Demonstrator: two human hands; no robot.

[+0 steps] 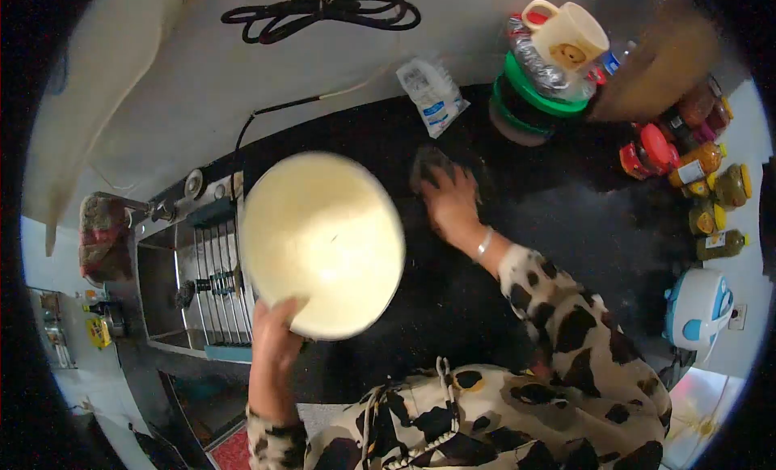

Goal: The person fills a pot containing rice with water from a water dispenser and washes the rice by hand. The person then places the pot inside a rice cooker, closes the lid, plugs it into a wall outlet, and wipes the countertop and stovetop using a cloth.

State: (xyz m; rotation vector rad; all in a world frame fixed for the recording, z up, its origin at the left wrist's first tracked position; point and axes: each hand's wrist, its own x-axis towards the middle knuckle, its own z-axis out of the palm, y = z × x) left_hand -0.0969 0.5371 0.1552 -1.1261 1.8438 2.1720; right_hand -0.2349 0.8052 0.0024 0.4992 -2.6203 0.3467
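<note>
A round cream-coloured bowl is tilted so that its inside faces me. My left hand grips its lower left rim, thumb over the edge and the other fingers hidden behind. To the right of the bowl, my right hand presses a dark, crumpled cloth against the black countertop. The cloth is blurred, and its outline partly merges with the dark surface.
At the left is a sink with a metal rack. A white plastic packet and a green-lidded container topped by a mug stand at the back. Several jars and a blue-white appliance line the right.
</note>
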